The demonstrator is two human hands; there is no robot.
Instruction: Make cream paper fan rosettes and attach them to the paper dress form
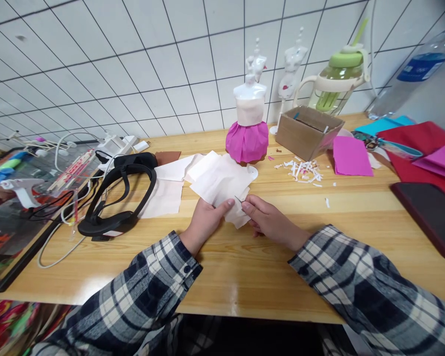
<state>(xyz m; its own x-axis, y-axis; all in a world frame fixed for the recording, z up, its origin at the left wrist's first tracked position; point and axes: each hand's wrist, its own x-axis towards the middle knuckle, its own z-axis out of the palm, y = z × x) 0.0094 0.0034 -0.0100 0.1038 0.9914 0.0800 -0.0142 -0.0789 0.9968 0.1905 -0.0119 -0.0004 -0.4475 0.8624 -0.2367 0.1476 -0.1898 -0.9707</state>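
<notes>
Wooden table (244,257) — left hand (203,222) pinching white cloth (218,180), right hand (269,222) gripping a needle (238,200).

Craft workshop: wooden worktop (244,267) against tiled wall, miniature dress-form mannequin (249,106) in pink skirt, glue gun (20,190), coloured felt sheets (422,143), paper scraps (304,171).

My left hand (203,222) and right hand (269,222) meet at the near middle of the table (244,267), both pinching the near edge of a cloth piece (220,183) that lies between them and the mannequin (249,123) standing behind it. Left of the cloth lies a headband (116,200), with a glue gun (20,190) farther left. Right of the mannequin sits a cardboard box (307,131), paper scraps (302,170) before it, a jug (337,81) behind it, and a phone (432,215) at the far right.
</notes>
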